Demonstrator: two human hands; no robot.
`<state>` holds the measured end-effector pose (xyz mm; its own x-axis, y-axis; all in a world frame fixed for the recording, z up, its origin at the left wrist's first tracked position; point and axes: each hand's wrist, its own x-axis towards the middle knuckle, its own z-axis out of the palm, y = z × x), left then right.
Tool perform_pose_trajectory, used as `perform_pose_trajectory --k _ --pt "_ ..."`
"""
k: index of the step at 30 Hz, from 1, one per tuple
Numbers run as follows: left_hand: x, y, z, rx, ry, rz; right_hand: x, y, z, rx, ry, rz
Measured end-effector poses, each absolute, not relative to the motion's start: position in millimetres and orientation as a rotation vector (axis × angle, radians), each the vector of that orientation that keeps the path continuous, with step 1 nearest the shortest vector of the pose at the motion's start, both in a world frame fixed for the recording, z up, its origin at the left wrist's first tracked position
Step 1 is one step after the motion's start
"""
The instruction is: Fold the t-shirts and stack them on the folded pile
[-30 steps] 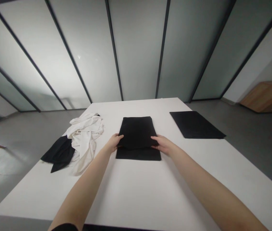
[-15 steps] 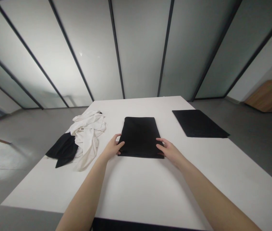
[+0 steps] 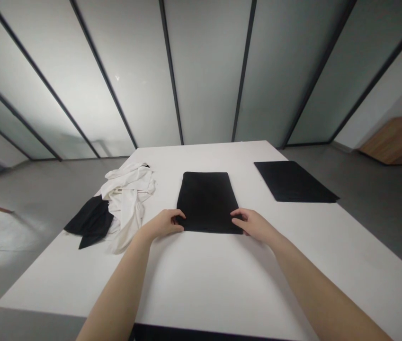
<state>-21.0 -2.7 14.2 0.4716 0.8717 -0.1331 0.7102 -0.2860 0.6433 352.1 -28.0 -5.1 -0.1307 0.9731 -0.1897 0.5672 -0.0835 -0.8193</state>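
the underside of the folded black cloth (image 3: 208, 201) is hidden, the bottom edge cuts off both forearms (image 3: 126, 279), the right edge the wooden furniture (image 3: 397, 140).

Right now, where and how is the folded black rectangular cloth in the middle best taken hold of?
Probably pinch both near corners of the folded black cloth, coming from the near side: it lies flat, its straight near edge facing you.

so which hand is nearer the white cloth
Left: the left hand is right of the white cloth; the right hand is farther, at the right edge of the middle black cloth.
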Motion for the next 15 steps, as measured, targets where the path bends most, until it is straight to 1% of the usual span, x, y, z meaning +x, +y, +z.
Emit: perform_pose_trajectory --k 6,12,15 --pt "-25.5 -0.4 16.3 2.130 1.347 0.345 352.4 -28.3 -7.2 -1.701 -1.745 1.112" --pt "-27.4 -2.5 18.3 2.022 1.399 0.338 353.8 -29.7 -6.3 -1.700 -1.959 0.899" --pt "-28.1 -1.8 18.7 2.010 1.388 0.343 353.6 -32.5 -4.3 -1.694 -1.990 0.879"
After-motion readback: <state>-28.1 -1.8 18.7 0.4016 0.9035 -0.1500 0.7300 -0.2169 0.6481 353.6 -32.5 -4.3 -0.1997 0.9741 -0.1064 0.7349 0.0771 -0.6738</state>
